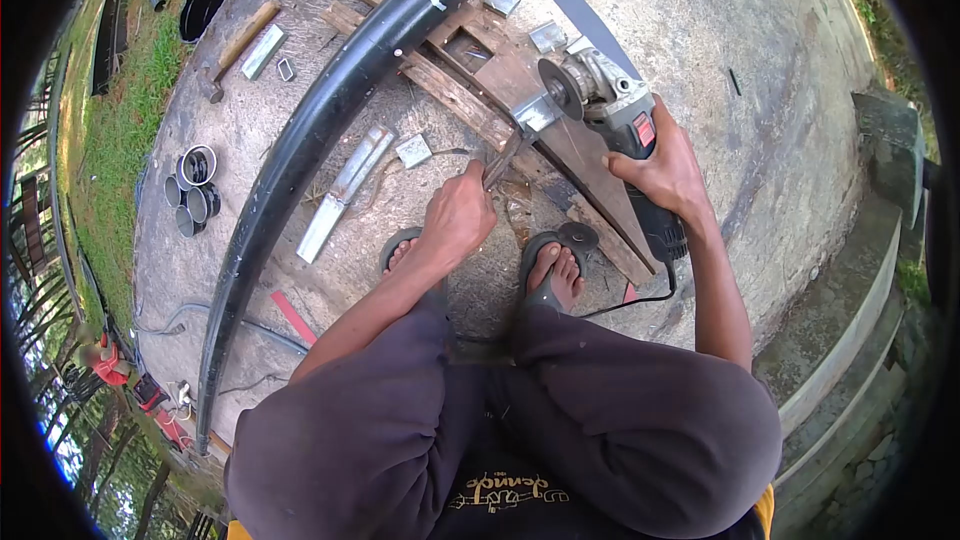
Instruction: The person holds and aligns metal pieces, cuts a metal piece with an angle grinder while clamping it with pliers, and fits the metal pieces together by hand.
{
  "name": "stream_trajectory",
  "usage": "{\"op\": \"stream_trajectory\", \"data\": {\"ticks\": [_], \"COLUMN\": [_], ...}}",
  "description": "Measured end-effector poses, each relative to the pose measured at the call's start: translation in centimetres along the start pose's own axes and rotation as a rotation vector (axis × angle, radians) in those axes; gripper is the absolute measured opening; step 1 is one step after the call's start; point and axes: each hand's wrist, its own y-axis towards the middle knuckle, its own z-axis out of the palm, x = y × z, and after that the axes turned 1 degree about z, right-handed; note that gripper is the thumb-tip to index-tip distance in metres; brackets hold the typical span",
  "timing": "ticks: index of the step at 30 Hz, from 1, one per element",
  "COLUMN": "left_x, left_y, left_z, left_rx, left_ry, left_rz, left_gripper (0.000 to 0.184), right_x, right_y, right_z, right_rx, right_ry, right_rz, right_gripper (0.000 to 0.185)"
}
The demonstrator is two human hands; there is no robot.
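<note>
My right hand (pixel 665 162) is wrapped round the body of an angle grinder (pixel 645 130), thumb across it near the red switch. The grinder's disc (pixel 561 88) faces left, beside a short piece of shiny square metal tube (pixel 538 112) lying over the wooden boards. My left hand (pixel 460 212) is closed round a dark pliers-like tool (pixel 508 158), whose far end reaches that tube piece. Whether disc and tube touch, I cannot tell. Another small tube piece (pixel 413 151) lies left of my left hand, near a longer metal tube (pixel 345 190).
A long curved black pipe (pixel 310 125) arches across the left side. A hammer (pixel 240 40), several round pipe pieces (pixel 194 190) and a loose disc (pixel 578 237) lie on the concrete (pixel 760 130). The grinder's cord (pixel 640 302) runs by my feet. Steps (pixel 840 310) border the right.
</note>
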Motion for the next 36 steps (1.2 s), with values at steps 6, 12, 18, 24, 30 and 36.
{"op": "stream_trajectory", "data": {"ticks": [6,12,18,24,30,36], "left_x": [1.4,3.1,2.8,1.5,0.6,0.6], "left_y": [0.7,0.4,0.2,-0.3,-0.1,0.2], "left_z": [-1.2,1.3,1.3,0.2,-0.4,-0.8], "left_rx": [-0.229,-0.288,-0.285,-0.244,-0.206,-0.222], "left_ry": [0.281,0.478,0.661,0.623,0.649,0.735], "left_rz": [0.124,0.200,0.220,0.196,0.165,0.204], "left_gripper": [0.021,0.019,0.016,0.018,0.019,0.018], "right_x": [1.6,-0.6,-1.4,-1.1,-0.5,-0.8], "right_y": [-2.1,-2.9,-2.7,-2.4,-2.6,-2.3], "right_z": [-3.3,-1.5,0.0,-0.6,-0.6,-1.1], "right_rx": [-0.042,0.033,0.084,0.094,0.115,0.157], "right_ry": [0.135,-0.035,-0.059,-0.080,-0.128,-0.147], "right_rz": [0.047,0.101,0.120,0.099,0.138,0.159], "right_gripper": [0.073,0.079,0.081,0.085,0.087,0.088]}}
